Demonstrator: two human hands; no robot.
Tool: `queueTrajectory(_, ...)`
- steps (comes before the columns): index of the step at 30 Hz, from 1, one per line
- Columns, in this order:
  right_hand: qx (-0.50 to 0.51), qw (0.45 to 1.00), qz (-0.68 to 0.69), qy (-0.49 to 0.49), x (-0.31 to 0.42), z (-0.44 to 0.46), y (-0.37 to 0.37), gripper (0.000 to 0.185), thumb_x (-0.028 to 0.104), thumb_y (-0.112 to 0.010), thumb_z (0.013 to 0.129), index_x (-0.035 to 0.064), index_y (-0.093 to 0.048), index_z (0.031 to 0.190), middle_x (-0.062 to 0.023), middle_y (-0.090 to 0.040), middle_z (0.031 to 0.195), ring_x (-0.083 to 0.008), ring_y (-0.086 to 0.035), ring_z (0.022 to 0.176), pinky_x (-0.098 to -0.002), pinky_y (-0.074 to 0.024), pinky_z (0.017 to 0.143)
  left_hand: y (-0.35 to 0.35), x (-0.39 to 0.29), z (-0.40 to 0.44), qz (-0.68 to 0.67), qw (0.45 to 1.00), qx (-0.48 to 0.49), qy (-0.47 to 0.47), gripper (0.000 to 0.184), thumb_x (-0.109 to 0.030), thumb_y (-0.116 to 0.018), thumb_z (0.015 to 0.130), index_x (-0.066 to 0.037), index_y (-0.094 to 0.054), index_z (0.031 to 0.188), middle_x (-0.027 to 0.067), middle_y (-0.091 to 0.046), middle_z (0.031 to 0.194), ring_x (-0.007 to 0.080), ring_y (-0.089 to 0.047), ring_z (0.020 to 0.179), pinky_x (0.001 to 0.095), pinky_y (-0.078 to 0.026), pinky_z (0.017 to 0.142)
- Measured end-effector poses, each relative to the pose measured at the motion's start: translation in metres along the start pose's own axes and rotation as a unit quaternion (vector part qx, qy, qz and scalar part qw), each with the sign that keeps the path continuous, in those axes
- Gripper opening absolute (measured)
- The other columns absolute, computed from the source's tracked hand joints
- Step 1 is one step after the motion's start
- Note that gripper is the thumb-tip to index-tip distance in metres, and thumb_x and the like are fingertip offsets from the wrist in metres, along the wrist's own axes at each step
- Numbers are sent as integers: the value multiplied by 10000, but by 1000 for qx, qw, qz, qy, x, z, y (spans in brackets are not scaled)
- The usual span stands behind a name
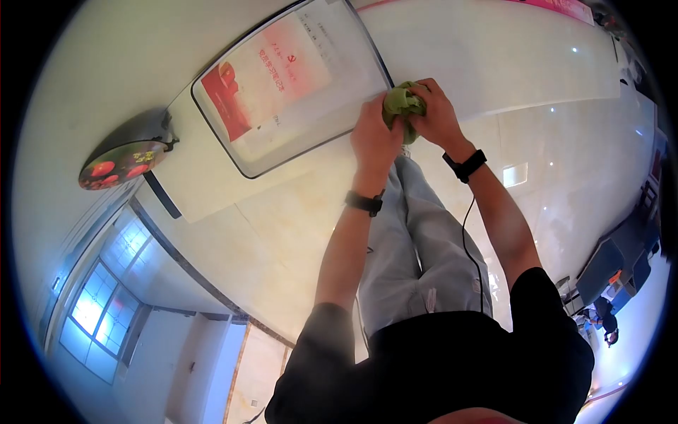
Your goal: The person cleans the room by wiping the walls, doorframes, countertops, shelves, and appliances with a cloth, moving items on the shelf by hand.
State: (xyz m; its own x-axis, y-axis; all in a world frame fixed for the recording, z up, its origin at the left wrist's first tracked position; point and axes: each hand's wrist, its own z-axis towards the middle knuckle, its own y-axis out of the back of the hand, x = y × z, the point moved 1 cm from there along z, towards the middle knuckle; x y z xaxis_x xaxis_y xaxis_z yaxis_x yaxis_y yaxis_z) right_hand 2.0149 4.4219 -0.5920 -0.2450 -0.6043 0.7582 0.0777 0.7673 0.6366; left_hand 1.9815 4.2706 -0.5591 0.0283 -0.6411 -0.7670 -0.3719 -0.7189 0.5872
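A crumpled green cloth [405,103] is bunched between my two hands. My left hand [376,134] has its fingers closed on the cloth's left side. From the other side, my right hand [438,115] grips the same cloth with curled fingers. Just left of my hands is a clear panel with a dark rounded border [272,167], its edge close to the cloth. Behind that panel shows a red and white booklet [282,71] with printed characters. Both wrists wear black bands.
A dark object with a fruit-patterned surface [126,166] stands at the far left. A pale surface [487,63] extends to the right of the panel. Below lies a shiny cream floor [272,233]. A thin black cable [466,237] hangs from my right wrist. A person [606,319] appears far off at right.
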Motion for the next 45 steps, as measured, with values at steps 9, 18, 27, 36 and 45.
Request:
queueTrajectory(9, -32, 998, -28, 49, 3, 82, 2, 415, 113, -658, 731, 97, -616, 1144, -109, -581, 1107, -340, -585, 1013, -399, -510, 843, -4, 8, 84, 68, 996, -27, -49, 468, -188, -704, 785, -26, -551, 1197, 201, -606, 1079, 392, -585, 1002, 463, -484, 834)
queueTrajectory(18, -83, 993, -82, 11, 8, 91, -3, 346, 176, -623, 806, 174, -626, 1152, -83, -583, 1117, -301, -569, 1065, -396, -529, 851, 3, -4, 109, 89, 993, -46, -69, 313, -135, -675, 789, 7, -615, 1061, 221, -643, 976, 402, -606, 932, 445, -493, 820)
queueTrajectory(27, -70, 994, -82, 2, 15, -7, 3, 488, 23, -653, 704, 166, -587, 1166, -57, -560, 1146, -301, -556, 1060, -397, -538, 822, -10, -10, 8, 27, 1000, -2, 1, 363, -103, -629, 808, -74, -564, 1164, 164, -582, 1081, 380, -582, 987, 458, -484, 828)
queueTrajectory(36, -3, 996, -82, 36, 49, -44, -41, 501, 21, -723, 642, 135, -621, 1119, -54, -552, 1145, -289, -553, 1051, -395, -530, 820, 38, 29, -39, 29, 995, 34, 93, 417, -110, -616, 819, -112, -563, 1232, 131, -581, 1186, 350, -576, 1073, 426, -481, 885)
queueTrajectory(45, 60, 993, -75, 70, 125, -44, -131, 424, 35, -689, 685, 120, -625, 1095, -68, -534, 1069, -284, -551, 1023, -388, -525, 814, 135, 109, -60, 51, 996, 15, 71, 435, -45, -667, 807, -105, -553, 1223, 127, -583, 1174, 358, -613, 988, 427, -507, 796)
